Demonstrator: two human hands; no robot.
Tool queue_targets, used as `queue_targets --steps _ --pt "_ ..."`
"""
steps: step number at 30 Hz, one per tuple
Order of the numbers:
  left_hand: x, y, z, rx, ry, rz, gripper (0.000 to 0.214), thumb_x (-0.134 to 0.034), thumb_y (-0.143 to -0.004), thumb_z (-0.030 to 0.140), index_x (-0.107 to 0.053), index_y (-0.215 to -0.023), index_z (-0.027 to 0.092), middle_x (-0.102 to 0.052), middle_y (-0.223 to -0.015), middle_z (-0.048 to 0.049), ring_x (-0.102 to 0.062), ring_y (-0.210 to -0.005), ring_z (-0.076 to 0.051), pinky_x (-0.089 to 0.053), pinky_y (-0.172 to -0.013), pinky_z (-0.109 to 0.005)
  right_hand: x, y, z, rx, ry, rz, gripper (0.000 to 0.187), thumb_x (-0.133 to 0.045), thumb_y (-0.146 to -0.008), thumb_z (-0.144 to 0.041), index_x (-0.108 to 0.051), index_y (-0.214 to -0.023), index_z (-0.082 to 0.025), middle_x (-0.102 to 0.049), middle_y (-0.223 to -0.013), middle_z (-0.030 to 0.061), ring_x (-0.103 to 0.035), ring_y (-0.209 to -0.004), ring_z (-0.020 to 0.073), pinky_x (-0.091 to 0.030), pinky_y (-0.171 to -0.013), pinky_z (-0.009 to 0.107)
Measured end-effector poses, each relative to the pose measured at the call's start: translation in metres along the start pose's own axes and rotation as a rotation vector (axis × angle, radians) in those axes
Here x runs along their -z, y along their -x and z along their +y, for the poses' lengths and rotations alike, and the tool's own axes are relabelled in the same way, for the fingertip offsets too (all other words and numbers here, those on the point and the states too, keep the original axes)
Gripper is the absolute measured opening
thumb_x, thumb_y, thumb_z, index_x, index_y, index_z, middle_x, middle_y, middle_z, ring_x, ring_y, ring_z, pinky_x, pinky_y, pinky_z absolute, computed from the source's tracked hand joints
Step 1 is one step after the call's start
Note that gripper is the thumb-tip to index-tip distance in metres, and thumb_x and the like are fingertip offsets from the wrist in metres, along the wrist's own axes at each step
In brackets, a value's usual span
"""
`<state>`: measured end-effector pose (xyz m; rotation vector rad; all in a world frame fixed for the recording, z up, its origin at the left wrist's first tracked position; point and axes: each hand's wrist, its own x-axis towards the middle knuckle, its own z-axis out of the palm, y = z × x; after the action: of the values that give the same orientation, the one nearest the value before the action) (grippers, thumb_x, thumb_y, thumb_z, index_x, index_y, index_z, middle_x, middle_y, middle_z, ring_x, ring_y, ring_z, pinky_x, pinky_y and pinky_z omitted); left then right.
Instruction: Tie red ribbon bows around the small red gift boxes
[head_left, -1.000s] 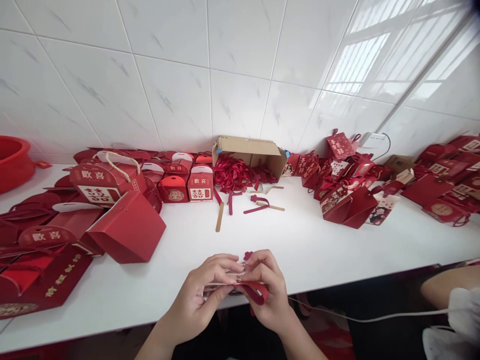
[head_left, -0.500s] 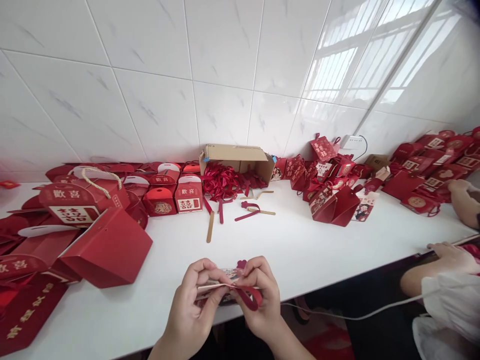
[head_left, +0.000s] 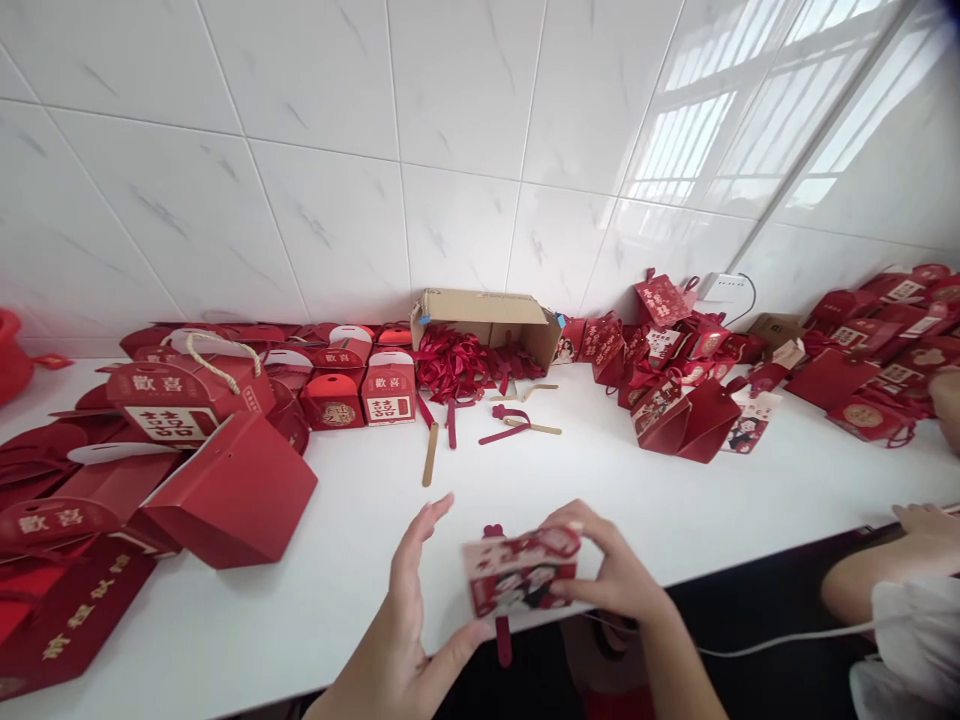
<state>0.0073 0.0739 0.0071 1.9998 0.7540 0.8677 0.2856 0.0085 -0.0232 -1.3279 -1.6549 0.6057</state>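
A small red gift box point(head_left: 517, 580) printed with cartoon figures is gripped at its right side by my right hand point(head_left: 607, 570). It is slightly blurred and sits low over the table's front edge. My left hand point(head_left: 420, 620) is open to the left of the box, thumb and fingers spread; its thumb tip is close to the box's lower left corner, and I cannot tell if it touches. A dark red strap point(head_left: 503, 645) hangs below the box, and a flower-shaped tip point(head_left: 493, 531) shows above its top edge.
Red gift boxes point(head_left: 172, 400) crowd the left side of the white table point(head_left: 360, 560). A cardboard box point(head_left: 480, 305) of red ribbons point(head_left: 457, 365) stands by the wall. Loose straps point(head_left: 430, 455) lie before it. More boxes point(head_left: 675, 410) are at right, beside another person's arm point(head_left: 862, 560).
My left hand has let go of the box and opened out to the left. My right hand now holds the box by its right side, with its printed face showing.
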Motion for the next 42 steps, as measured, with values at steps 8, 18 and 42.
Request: queue_targets --steps 8,18,42 --pt "-0.019 0.023 -0.046 0.290 -0.270 -0.298 0.073 -0.042 -0.094 0.036 0.004 -0.150 0.035 -0.009 -0.161 -0.0078 -0.014 -0.147 -0.031 -0.032 -0.112 -0.057 0.051 -0.011 0.084 -0.479 0.443 1.006 0.099 -0.071 -0.057 -0.064 -0.041 -0.135 -0.011 -0.044 -0.132 0.0249 -0.050 -0.113 0.0381 -0.044 -0.089 0.053" --pt "-0.021 0.033 -0.069 0.225 -0.368 -0.163 0.058 -0.044 -0.093 0.034 -0.020 -0.147 0.035 -0.024 -0.155 -0.0095 -0.025 -0.143 -0.031 -0.036 -0.110 -0.055 -0.089 -0.028 0.025 -0.374 0.304 0.089 0.039 -0.072 -0.074 -0.034 -0.064 -0.110 -0.023 -0.058 -0.099 0.0070 -0.059 -0.091 0.0250 -0.050 -0.084 0.043" --pt "0.028 0.029 -0.116 0.359 -0.565 0.522 0.052 -0.047 -0.088 0.045 -0.042 -0.132 0.018 -0.048 -0.134 -0.0168 -0.043 -0.127 -0.036 -0.035 -0.104 -0.061 -0.027 -0.188 0.127 -0.328 0.102 0.467 0.031 -0.062 -0.087 -0.033 -0.061 -0.113 -0.016 -0.055 -0.130 0.0107 -0.048 -0.124 0.0274 -0.036 -0.105 0.053"
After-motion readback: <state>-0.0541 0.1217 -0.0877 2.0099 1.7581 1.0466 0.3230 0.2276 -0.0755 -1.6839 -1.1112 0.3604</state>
